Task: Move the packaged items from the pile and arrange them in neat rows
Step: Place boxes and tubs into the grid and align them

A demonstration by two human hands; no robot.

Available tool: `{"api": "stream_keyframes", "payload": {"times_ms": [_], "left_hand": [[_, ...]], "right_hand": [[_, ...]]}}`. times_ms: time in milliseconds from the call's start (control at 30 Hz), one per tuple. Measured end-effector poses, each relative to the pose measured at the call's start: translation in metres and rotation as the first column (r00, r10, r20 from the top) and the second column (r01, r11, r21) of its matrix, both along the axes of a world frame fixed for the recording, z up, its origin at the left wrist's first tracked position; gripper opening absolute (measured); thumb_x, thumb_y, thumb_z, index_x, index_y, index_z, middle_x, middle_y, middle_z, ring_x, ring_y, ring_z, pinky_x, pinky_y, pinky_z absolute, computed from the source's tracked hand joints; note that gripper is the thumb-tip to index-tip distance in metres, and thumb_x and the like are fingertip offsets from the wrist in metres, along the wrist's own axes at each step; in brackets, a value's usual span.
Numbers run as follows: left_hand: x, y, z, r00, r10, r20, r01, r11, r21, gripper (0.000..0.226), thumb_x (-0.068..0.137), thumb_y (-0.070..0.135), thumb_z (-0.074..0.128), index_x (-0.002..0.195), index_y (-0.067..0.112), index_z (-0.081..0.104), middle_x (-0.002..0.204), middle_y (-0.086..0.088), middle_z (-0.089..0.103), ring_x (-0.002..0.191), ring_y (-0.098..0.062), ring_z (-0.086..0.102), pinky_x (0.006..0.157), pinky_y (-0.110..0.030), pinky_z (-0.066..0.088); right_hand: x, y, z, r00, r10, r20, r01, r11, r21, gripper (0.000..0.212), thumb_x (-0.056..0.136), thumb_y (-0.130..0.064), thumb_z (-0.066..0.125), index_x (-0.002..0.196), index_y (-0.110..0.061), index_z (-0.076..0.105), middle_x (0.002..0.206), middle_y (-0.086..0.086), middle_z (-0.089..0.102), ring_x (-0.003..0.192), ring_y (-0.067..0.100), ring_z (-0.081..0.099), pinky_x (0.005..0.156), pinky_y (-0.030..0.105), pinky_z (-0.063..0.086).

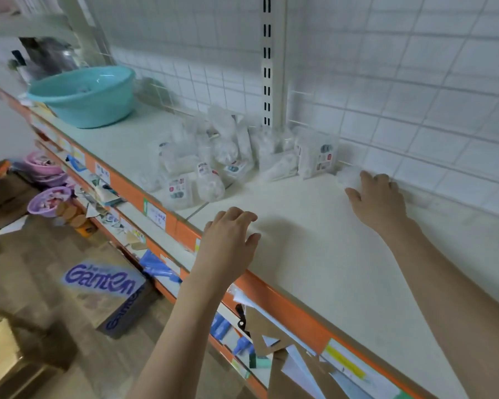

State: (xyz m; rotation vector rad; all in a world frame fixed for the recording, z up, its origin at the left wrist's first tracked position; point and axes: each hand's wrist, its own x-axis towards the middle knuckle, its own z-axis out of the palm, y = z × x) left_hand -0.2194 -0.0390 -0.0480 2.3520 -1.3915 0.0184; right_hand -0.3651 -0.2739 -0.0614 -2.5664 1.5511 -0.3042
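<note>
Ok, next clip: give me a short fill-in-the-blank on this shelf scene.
1. The basin standing on the shelf is ____ in colour.
2. The pile of packaged items lies between the basin and the ____ hand.
3. The left hand rests at the shelf's ____ front edge.

Missing words: teal; right; orange

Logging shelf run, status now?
Left hand open, empty. Right hand on a blurred packet, grip unclear. Pile unsorted left of it. Shelf unobstructed.
</note>
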Motion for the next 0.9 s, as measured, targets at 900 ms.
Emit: {"api": "stream_keyframes", "payload": {"times_ms": [900], "left_hand": [[0.022, -0.226, 0.031, 0.849, -0.354, 0.392, 0.34, 0.934, 0.108, 0.037, 0.09, 0.027, 0.051, 0.124, 0.012, 0.048, 0.123, -0.008, 0.044, 0.115, -0.026, 0.04, 0.096, -0.035, 0.029]], "right_hand": [[-0.055, 0.126, 0.015, 0.828, -0.337, 0.449, 0.309, 0.941, 0.138, 0.074, 0.075, -0.017, 0.071, 0.136, -0.015, 0.029, 0.127, 0.002, 0.034, 0.116, 0.021, 0.041, 0.09, 0.02, 0.032]]}}
